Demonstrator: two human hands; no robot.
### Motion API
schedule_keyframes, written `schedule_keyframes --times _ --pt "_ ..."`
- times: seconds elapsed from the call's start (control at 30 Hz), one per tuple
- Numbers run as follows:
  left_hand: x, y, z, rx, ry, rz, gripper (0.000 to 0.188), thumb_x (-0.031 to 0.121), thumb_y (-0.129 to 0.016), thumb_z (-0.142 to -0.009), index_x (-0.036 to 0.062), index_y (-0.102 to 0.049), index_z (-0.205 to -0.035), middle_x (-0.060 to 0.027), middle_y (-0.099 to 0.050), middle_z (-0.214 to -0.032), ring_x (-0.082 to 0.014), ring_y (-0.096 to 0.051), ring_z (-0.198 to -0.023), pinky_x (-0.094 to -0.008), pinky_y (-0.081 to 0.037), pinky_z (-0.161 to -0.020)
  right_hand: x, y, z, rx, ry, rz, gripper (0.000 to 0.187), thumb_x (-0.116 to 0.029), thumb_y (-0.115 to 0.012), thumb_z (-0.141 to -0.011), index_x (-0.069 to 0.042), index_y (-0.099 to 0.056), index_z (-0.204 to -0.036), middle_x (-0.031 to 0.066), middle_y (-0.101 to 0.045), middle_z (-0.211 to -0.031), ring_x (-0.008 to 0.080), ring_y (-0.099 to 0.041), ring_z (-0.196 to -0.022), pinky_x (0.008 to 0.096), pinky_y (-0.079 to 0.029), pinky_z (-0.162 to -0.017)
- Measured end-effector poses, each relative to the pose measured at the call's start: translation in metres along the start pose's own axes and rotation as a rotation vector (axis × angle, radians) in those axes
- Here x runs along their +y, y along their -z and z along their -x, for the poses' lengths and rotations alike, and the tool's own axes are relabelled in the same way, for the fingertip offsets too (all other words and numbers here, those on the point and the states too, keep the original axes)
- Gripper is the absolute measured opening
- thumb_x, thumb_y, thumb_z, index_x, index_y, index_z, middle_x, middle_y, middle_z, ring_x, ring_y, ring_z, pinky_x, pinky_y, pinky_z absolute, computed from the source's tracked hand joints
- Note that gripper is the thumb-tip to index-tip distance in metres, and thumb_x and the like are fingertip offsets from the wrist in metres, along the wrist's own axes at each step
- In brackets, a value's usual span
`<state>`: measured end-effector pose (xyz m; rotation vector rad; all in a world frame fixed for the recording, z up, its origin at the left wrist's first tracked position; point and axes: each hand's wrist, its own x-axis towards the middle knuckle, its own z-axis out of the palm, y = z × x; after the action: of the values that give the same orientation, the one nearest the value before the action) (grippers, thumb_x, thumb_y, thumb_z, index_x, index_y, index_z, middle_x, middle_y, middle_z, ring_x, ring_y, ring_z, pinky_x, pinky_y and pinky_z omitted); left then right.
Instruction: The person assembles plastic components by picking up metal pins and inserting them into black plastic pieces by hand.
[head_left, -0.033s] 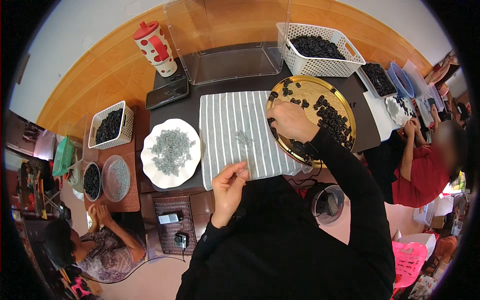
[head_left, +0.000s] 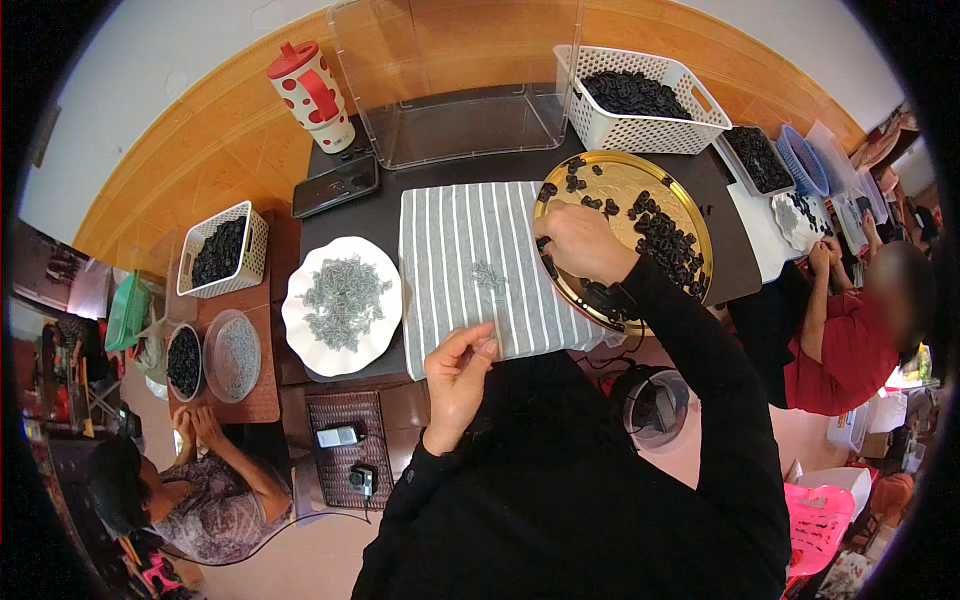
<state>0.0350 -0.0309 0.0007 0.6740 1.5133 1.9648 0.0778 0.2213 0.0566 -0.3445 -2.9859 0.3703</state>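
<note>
My left hand (head_left: 458,385) hovers by the near edge of a grey-and-white striped cloth (head_left: 435,270), thumb and forefinger pinched together. Whatever sits in that pinch is too small to make out. Over the left side of a round gold tray (head_left: 628,172), my right hand (head_left: 588,243) reaches down with curled fingers among small black plastic pieces (head_left: 665,240). One dark piece shows at its fingertips; whether it is gripped is hidden. A small heap of clear, thin pieces (head_left: 487,276) lies on the cloth. More such pieces fill a white scalloped plate (head_left: 312,350) on the left.
Behind the cloth stand a clear plastic box (head_left: 460,130), a phone (head_left: 336,187) and a red-spotted tumbler (head_left: 312,100). A white basket (head_left: 640,135) of black pieces is at the back right. People sit at work on both sides, a red shirt (head_left: 830,350) on the right.
</note>
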Motion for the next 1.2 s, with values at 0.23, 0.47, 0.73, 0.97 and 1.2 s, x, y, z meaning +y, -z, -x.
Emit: schedule_keyframes --times 0.23,0.47,0.73,0.97,1.2 --pt "-0.001 0.0 0.001 0.006 0.007 0.0 0.024 -0.006 -0.061 -0.087 -0.0027 -0.066 -0.11 -0.0019 -0.056 -0.082 -0.0067 -0.052 -0.07 -0.0194 -0.044 -0.063 0.011 -0.002 0.009 -0.035 -0.036 -0.096 0.008 0.0 -0.062 -0.07 0.002 -0.06 -0.077 0.0204 -0.061 -0.072 0.0374 -0.062 -0.075 0.0447 -0.048 -0.067" --pt "0.006 -0.007 -0.001 -0.01 -0.021 0.025 0.024 -0.006 -0.061 -0.087 -0.0022 -0.065 -0.11 -0.0031 -0.058 -0.089 -0.0069 -0.054 -0.076 -0.0201 -0.046 -0.069 -0.041 0.017 0.055 0.143 0.003 -0.688 0.008 0.001 -0.064 -0.079 0.002 -0.056 -0.082 0.0068 -0.054 -0.069 0.012 -0.055 -0.062 0.0256 -0.042 -0.056" --pt "0.004 -0.01 0.002 -0.061 -0.006 0.214 0.019 -0.005 -0.06 -0.088 -0.0037 -0.066 -0.106 -0.0099 -0.065 -0.096 -0.0142 -0.063 -0.078 -0.0241 -0.052 -0.068 -0.091 -0.013 0.075 0.223 0.104 -0.964 0.011 0.006 -0.063 -0.077 0.0 -0.056 -0.084 0.0113 -0.055 -0.078 0.023 -0.058 -0.065 0.0294 -0.045 -0.059" --pt "0.004 0.003 0.003 0.056 -0.022 0.148 0.018 -0.006 -0.059 -0.089 -0.0051 -0.065 -0.106 -0.0101 -0.064 -0.093 -0.0154 -0.064 -0.079 -0.0244 -0.052 -0.068 -0.086 -0.041 0.053 0.361 0.1 -0.351 0.011 0.002 -0.059 -0.074 0.0 -0.056 -0.084 0.0142 -0.057 -0.079 0.0335 -0.057 -0.075 0.0397 -0.046 -0.066" --pt "0.003 0.007 0.005 0.053 -0.048 0.113 0.021 -0.008 -0.059 -0.087 -0.005 -0.065 -0.107 -0.0097 -0.063 -0.095 -0.0146 -0.064 -0.079 -0.0243 -0.052 -0.07 -0.099 -0.043 0.038 0.279 0.231 0.013 0.011 -0.004 -0.06 -0.069 -0.003 -0.054 -0.078 0.0119 -0.056 -0.077 0.0292 -0.056 -0.079 0.0377 -0.048 -0.07"
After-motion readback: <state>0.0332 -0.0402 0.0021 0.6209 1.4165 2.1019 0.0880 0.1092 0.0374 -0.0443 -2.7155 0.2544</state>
